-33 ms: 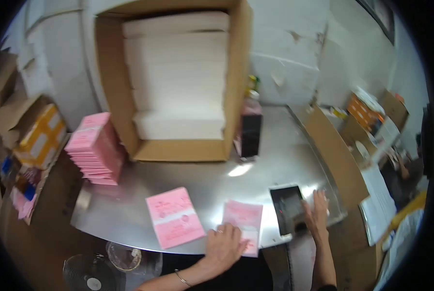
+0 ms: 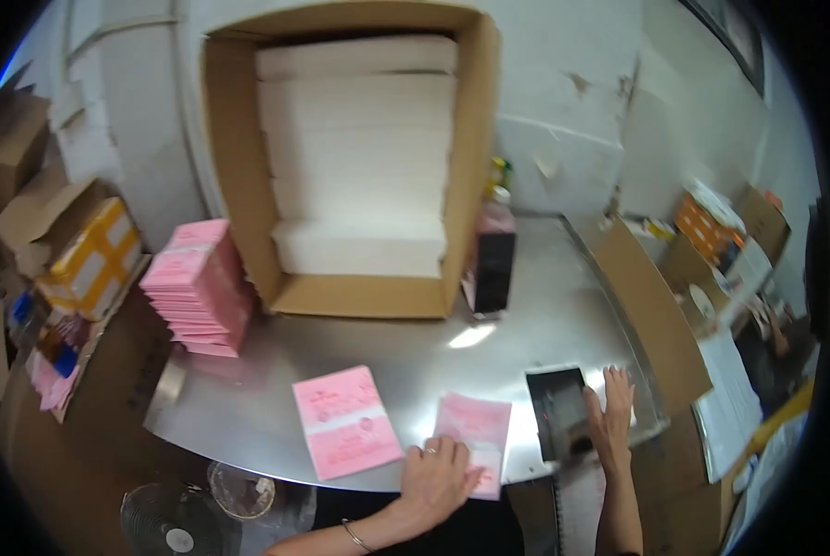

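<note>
My left hand (image 2: 438, 482), with a ring and a thin bangle, has its fingers curled onto a pink packet (image 2: 475, 422). The packet lies at the table's front edge, and the hand covers its lower left part. To the left lies a flat pink bundle (image 2: 347, 422) with a white band across it. My right hand (image 2: 611, 412) is stretched out, holding nothing visible. It rests beside a dark glossy rectangle (image 2: 558, 417) at the front edge; whether that is a panel or an opening I cannot tell. What lies under the right palm is mostly hidden.
A large open carton (image 2: 364, 298) stands at the back, white inside. Left of it rises a tall stack of pink packets (image 2: 202, 296); right of it stands a bottle with a black label (image 2: 494, 269). Cardboard flaps (image 2: 651, 315) border the metal table's (image 2: 276, 371) right side. A fan (image 2: 169, 524) sits below.
The whole view has shifted slightly, so everything appears a little lower and to the right. Both hands keep nearly the same places over the packet and beside the dark rectangle.
</note>
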Motion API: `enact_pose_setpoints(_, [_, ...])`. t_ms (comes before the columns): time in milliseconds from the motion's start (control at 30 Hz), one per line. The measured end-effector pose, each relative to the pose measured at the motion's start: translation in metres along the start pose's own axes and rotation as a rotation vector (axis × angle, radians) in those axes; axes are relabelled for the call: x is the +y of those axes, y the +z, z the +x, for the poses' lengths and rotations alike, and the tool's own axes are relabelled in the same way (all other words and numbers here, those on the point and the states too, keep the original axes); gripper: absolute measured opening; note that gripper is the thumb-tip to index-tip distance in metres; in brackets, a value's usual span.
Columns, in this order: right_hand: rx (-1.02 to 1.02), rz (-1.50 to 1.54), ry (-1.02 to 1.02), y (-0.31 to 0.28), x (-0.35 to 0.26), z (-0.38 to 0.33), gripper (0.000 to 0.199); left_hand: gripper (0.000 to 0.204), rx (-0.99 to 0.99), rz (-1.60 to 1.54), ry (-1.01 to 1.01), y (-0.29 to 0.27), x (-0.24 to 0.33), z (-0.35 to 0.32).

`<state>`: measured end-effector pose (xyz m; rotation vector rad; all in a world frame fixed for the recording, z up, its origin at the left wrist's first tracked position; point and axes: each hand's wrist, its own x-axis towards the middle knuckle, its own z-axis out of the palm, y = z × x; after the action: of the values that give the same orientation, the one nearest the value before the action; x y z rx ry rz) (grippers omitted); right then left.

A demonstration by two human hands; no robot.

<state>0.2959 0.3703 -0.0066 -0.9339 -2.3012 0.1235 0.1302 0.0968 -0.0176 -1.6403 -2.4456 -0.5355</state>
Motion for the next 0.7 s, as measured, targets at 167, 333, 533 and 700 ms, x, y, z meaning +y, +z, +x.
enact_pose_setpoints(167, [0.088, 0.405, -0.415, 0.023, -0.118, 0.064, 0.033, 0.056, 0.265, -0.022, 0.083, -0.032, -0.024, 0.008])
enact_pose_setpoints(333, [0.026, 0.711, -0.534, 0.038, -0.251, 0.159, 0.056, 0.066, 0.356, 0.042, 0.021, -0.092, -0.136, 0.063])
enact_pose_setpoints(533, [0.366, 0.588, -0.502, 0.071, -0.338, 0.319, 0.077, 0.079, 0.470, 0.192, -0.249, -0.164, -0.288, 0.179])
enact_pose_setpoints(700, [0.379, 0.677, -0.197, 0.050, -0.366, 0.428, 0.082, 0.091, 0.618, 0.185, -0.353, -0.244, -0.326, 0.269])
